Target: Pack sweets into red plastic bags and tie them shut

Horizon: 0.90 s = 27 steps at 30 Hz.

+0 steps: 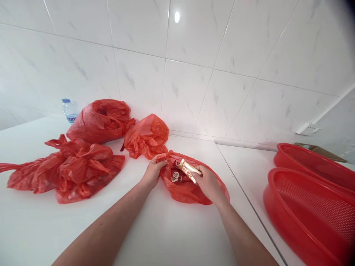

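The open red bag (185, 195) on the table (161, 236) looks limp and slippery, best held by its rim; the gold packet (187, 170) at its mouth looks light, slick, perhaps breakable, best pinched near one end. The left hand (153, 171) grips the bag's left rim; the right hand (207, 184) pinches the packet's right end.
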{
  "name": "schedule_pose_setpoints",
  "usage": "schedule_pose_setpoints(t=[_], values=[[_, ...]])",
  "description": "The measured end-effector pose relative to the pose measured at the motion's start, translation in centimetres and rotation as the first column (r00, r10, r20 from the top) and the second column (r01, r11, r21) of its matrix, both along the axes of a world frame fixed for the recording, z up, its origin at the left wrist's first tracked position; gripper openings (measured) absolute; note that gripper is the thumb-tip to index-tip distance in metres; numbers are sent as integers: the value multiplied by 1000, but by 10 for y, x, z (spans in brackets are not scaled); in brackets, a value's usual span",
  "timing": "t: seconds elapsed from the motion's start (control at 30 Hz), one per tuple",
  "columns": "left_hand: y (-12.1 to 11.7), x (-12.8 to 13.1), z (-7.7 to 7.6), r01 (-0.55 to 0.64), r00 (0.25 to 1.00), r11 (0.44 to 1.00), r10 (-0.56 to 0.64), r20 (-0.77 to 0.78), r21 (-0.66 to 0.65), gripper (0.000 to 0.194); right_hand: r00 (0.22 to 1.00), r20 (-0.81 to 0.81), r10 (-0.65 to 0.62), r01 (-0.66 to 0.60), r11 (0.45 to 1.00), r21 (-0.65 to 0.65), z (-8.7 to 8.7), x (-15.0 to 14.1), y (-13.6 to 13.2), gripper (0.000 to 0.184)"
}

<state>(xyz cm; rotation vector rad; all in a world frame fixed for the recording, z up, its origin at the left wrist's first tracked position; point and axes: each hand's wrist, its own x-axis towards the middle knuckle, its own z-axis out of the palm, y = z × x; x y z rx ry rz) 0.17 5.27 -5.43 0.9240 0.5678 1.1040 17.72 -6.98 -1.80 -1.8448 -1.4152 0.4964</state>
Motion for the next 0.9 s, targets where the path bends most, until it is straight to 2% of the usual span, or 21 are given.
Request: schedule_pose_setpoints(t=[0.13, 0.27, 0.57, 0.9], values=[[8, 2, -7, -6, 998, 999, 8, -67, 34, 29, 971, -233, -43, 50, 998, 25, -6, 5, 3, 25], [15, 5, -12, -3, 991, 999, 9, -135, 47, 30, 937, -341, -72, 72, 997, -14, -11, 13, 0, 26], [8, 1, -6, 40, 970, 999, -32, -241, 29, 30, 930, -356, -92, 85, 996, -36, -7, 16, -8, 24], [9, -1, -12, 36, 962, 998, -20, -273, 53, 30, 942, -318, -103, 96, 995, -38, -9, 16, -9, 23]])
